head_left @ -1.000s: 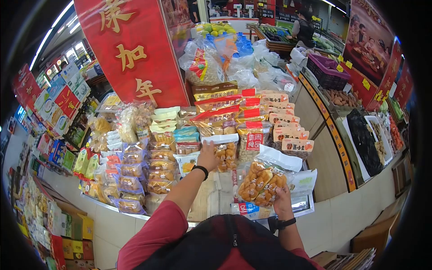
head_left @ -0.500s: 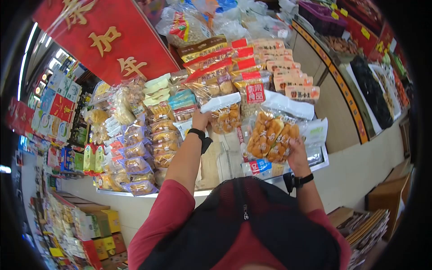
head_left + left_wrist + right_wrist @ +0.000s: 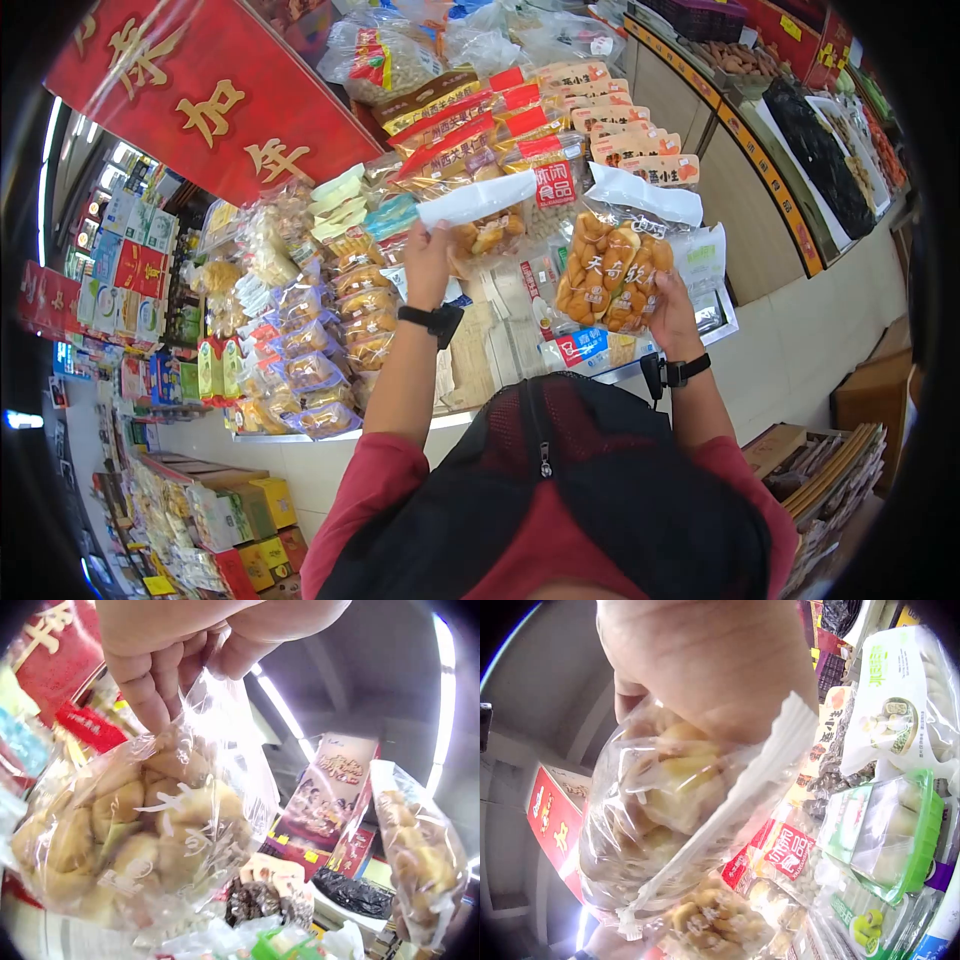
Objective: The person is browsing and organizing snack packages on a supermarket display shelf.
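Right hand (image 3: 670, 312) grips a bag of fried tofu puffs (image 3: 606, 272) low down; left hand (image 3: 428, 258) pinches a second puff bag (image 3: 488, 228) by its film, up before the stacked shelf packets (image 3: 590, 110). Better to pinch the seam than the puffs. Only the left wrist view shows fingertips (image 3: 154, 701) bunching the plastic

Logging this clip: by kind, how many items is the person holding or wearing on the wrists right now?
Clear bags of golden puffs: 2, the left bag pinched by the left hand, the right bag gripped by the right hand
Black wrist straps: 2, the left strap and the right strap
Total: 4
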`<state>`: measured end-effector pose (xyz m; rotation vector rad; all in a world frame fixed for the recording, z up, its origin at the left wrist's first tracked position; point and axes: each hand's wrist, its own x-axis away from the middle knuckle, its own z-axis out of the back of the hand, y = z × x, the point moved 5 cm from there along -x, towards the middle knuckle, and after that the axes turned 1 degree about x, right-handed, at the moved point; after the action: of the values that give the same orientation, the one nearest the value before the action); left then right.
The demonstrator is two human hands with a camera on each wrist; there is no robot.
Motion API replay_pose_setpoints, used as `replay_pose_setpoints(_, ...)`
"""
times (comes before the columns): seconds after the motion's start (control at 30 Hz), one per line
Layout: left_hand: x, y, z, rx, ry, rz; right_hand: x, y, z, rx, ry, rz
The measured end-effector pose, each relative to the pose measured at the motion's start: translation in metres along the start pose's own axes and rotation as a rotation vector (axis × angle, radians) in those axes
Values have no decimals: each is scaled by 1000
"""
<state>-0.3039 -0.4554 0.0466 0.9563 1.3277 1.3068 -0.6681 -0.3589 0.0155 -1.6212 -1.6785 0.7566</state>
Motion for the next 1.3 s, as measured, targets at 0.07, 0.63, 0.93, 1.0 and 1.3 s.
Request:
replay_pose_setpoints(0.07, 18, 48, 8, 72, 101, -208, 0, 0, 2, 34, 1, 0)
replay_pose_setpoints(0.63, 100, 92, -12, 706, -50, 218, -12, 21, -45, 124, -118, -192)
replay_pose_setpoints(0.93, 118, 56, -55, 631, -189, 180, 9, 46, -65, -146, -195, -375)
replay_pose_setpoints(1.0, 124, 58, -49, 329, -216, 91, 17, 33, -76, -99, -221, -333)
replay_pose_setpoints(1.3, 158, 32, -55, -28, -707, 133, 16, 49, -68, -209, -217, -408)
